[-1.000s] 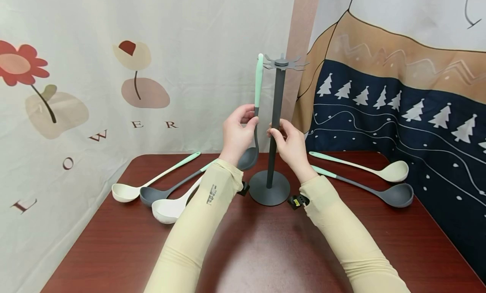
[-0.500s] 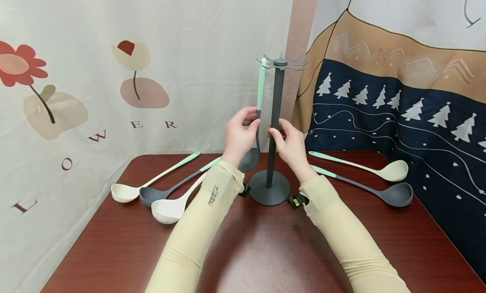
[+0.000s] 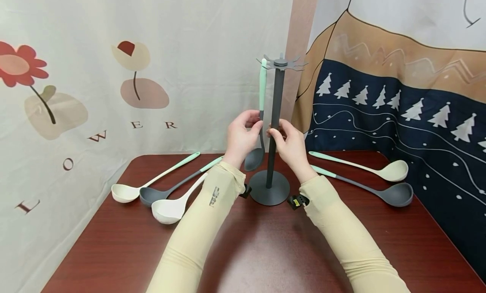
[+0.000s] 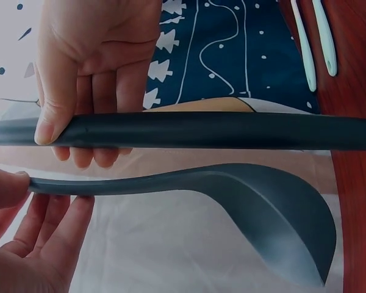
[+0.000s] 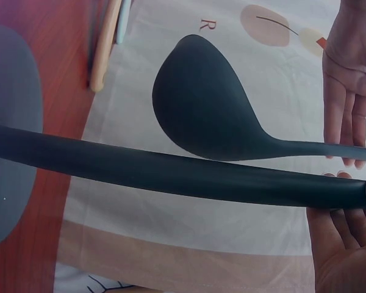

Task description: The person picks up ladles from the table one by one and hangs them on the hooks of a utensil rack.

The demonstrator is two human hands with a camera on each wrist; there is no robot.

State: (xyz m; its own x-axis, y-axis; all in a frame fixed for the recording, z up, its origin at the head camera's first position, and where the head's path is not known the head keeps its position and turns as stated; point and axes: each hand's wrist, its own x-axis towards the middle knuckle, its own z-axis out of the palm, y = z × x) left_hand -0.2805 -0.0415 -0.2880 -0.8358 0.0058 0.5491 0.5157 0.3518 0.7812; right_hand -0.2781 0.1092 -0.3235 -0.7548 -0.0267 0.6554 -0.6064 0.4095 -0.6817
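Observation:
My left hand (image 3: 243, 137) pinches the thin grey shaft of a ladle (image 3: 263, 88) with a mint handle. The ladle stands upright, bowl down, and its handle tip overlaps a hook at the top of the dark grey utensil stand (image 3: 278, 99). In the left wrist view the ladle bowl (image 4: 280, 213) runs beside the pole, clear of the table. My right hand (image 3: 290, 143) grips the pole about halfway up, thumb in front. The right wrist view shows the pole (image 5: 171, 171) just below the ladle bowl (image 5: 201, 104), and the stand's round base (image 5: 12, 201).
On the table's left lie a cream ladle (image 3: 125, 192), a grey ladle (image 3: 153, 196) and a white ladle (image 3: 167, 211), partly behind my left sleeve. At right lie a cream ladle (image 3: 392, 171) and a grey ladle (image 3: 396, 195). Printed curtains hang behind the brown table (image 3: 265, 251).
My left hand has moved a little right and down with the ladle. Its handle tip has come from above left to the stand's hook. The right hand stays on the pole.

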